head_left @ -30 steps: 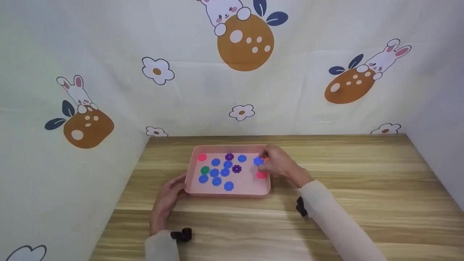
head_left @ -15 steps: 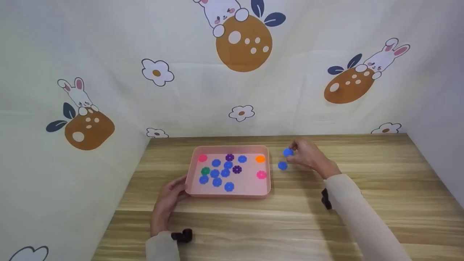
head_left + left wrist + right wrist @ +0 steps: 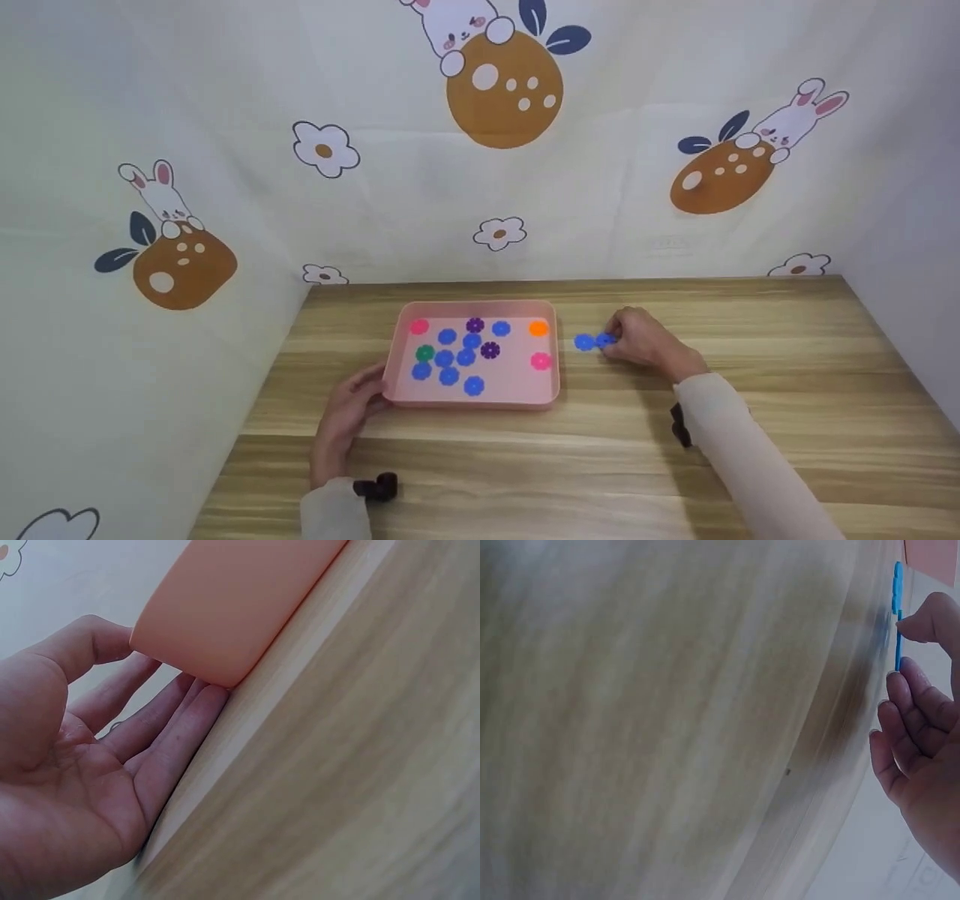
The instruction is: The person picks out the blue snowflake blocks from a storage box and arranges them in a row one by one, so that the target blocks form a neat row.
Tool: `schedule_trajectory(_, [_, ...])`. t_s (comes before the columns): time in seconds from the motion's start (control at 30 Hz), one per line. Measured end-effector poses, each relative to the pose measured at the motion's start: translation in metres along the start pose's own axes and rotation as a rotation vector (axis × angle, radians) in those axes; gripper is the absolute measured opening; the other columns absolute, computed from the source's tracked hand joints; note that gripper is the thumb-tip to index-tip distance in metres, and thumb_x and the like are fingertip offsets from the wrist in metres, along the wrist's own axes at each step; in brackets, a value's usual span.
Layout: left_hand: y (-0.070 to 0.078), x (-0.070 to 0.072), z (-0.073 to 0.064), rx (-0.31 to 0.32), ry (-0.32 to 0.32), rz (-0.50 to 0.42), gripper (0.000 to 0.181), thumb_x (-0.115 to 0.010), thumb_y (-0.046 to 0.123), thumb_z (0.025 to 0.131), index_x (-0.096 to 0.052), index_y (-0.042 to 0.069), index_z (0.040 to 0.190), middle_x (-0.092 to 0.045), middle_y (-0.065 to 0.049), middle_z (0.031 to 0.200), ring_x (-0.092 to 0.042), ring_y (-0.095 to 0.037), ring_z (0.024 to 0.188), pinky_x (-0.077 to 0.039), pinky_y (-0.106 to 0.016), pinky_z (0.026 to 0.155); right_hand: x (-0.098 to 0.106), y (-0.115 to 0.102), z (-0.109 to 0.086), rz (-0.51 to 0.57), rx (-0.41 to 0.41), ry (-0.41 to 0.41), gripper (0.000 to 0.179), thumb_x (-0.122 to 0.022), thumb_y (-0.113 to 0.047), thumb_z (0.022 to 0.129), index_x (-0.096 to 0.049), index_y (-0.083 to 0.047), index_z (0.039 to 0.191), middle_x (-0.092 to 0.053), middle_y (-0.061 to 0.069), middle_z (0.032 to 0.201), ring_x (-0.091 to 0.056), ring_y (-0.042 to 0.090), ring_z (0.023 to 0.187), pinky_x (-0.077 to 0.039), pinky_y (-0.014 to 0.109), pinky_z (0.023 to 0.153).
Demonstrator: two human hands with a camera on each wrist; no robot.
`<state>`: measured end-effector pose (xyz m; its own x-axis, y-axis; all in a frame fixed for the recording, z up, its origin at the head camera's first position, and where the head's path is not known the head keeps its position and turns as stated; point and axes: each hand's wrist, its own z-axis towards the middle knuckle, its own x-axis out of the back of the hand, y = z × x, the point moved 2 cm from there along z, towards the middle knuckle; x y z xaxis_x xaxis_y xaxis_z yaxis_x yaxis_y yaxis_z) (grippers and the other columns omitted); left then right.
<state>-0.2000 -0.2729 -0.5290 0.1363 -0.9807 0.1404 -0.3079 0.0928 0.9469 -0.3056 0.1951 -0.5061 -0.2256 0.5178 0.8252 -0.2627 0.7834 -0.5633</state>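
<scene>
The pink tray (image 3: 517, 390) stands on the wooden table and holds several flower-shaped plastic discs, mostly blue. My left hand (image 3: 351, 409) holds the tray's near left corner; in the left wrist view its thumb touches the rim and its fingers (image 3: 184, 716) lie against the lower wall. To the right of the tray, my right hand (image 3: 641, 337) pinches a blue flower-shaped disc (image 3: 604, 340) between thumb and fingers, low over the table. Another blue disc (image 3: 583, 342) lies directly left of it, their edges meeting in the head view.
Inside the tray are a green disc (image 3: 425, 352), an orange disc (image 3: 538, 328), a pink disc (image 3: 541, 361) and a purple disc (image 3: 490, 350), among others. A patterned cloth (image 3: 405, 202) hangs behind the table (image 3: 487, 472).
The right hand has carried a blue disc out over the tray's right wall, then lowered it toward the blue disc on the table. The left hand has stayed at the tray's corner.
</scene>
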Motion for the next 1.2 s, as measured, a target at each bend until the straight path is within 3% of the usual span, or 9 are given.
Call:
schedule_trajectory(0.13, [0.0,0.0,0.0,-0.001,0.002,-0.015,0.041,-0.058,0.013,0.1,-0.058,0.011,0.14,-0.056,-0.017,0.145,-0.067,-0.023,0.115,-0.06,-0.034,0.095,0.001,0.0,0.0,-0.01,0.009,-0.011,0.035,-0.076,-0.016,0.076,-0.068,0.006,0.102,-0.068,0.016,0.098,-0.062,0.024,0.089,-0.058,0.043,0.084])
schedule_trajectory(0.27, [-0.002,0.0,0.001,-0.053,-0.004,-0.089,0.041,-0.06,0.006,0.098,-0.057,0.002,0.139,-0.057,-0.024,0.142,-0.07,-0.022,0.107,-0.062,-0.032,0.088,0.006,-0.006,0.001,0.025,-0.018,-0.017,0.036,-0.074,-0.017,0.08,-0.067,0.005,0.107,-0.066,0.018,0.106,-0.062,0.029,0.098,-0.055,0.047,0.091])
schedule_trajectory(0.37, [-0.004,0.001,0.002,-0.082,-0.008,-0.118,0.041,-0.058,0.001,0.097,-0.056,-0.004,0.138,-0.057,-0.027,0.14,-0.07,-0.022,0.106,-0.062,-0.032,0.087,0.01,-0.018,0.006,0.064,-0.036,-0.027,0.039,-0.07,-0.017,0.083,-0.064,0.005,0.115,-0.064,0.02,0.114,-0.06,0.031,0.105,-0.054,0.048,0.095])
schedule_trajectory(0.47, [-0.005,0.003,0.002,-0.065,0.002,-0.084,0.041,-0.057,0.004,0.098,-0.056,0.0,0.139,-0.057,-0.025,0.142,-0.07,-0.022,0.11,-0.062,-0.032,0.089,0.012,-0.036,0.014,0.097,-0.03,-0.054,0.042,-0.067,-0.017,0.087,-0.061,0.004,0.123,-0.063,0.021,0.122,-0.059,0.032,0.109,-0.053,0.048,0.097])
schedule_trajectory(0.63, [-0.004,0.002,0.003,-0.028,0.004,-0.048,0.041,-0.057,0.009,0.099,-0.057,0.007,0.141,-0.057,-0.02,0.144,-0.067,-0.025,0.116,-0.06,-0.035,0.095,0.011,-0.072,0.022,0.146,0.032,-0.09,0.041,-0.063,-0.013,0.092,-0.058,0.003,0.129,-0.062,0.019,0.128,-0.055,0.034,0.114,-0.05,0.048,0.102])
schedule_trajectory(0.87, [-0.002,-0.002,0.002,-0.007,0.003,-0.006,0.042,-0.06,0.019,0.1,-0.058,0.012,0.141,-0.057,-0.017,0.145,-0.066,-0.025,0.117,-0.058,-0.036,0.099,-0.002,-0.115,0.027,0.16,0.133,-0.144,0.034,-0.065,-0.007,0.092,-0.063,-0.003,0.126,-0.064,0.018,0.122,-0.058,0.031,0.109,-0.055,0.042,0.095])
schedule_trajectory(1.07, [-0.004,0.0,0.0,-0.002,0.007,0.001,0.042,-0.06,0.02,0.1,-0.057,0.011,0.141,-0.056,-0.018,0.145,-0.067,-0.024,0.116,-0.058,-0.037,0.1,-0.024,-0.137,0.033,0.137,0.211,-0.194,0.029,-0.065,-0.003,0.09,-0.066,-0.002,0.119,-0.068,0.017,0.115,-0.059,0.022,0.094,-0.057,0.034,0.084])
schedule_trajectory(1.2, [-0.003,-0.001,0.003,-0.03,0.005,-0.024,0.041,-0.06,0.014,0.099,-0.058,0.008,0.14,-0.058,-0.02,0.143,-0.068,-0.023,0.111,-0.06,-0.035,0.095,-0.037,-0.145,0.036,0.124,0.263,-0.211,0.028,-0.066,-0.001,0.088,-0.069,-0.002,0.116,-0.069,0.014,0.114,-0.059,0.021,0.093,-0.057,0.034,0.083])
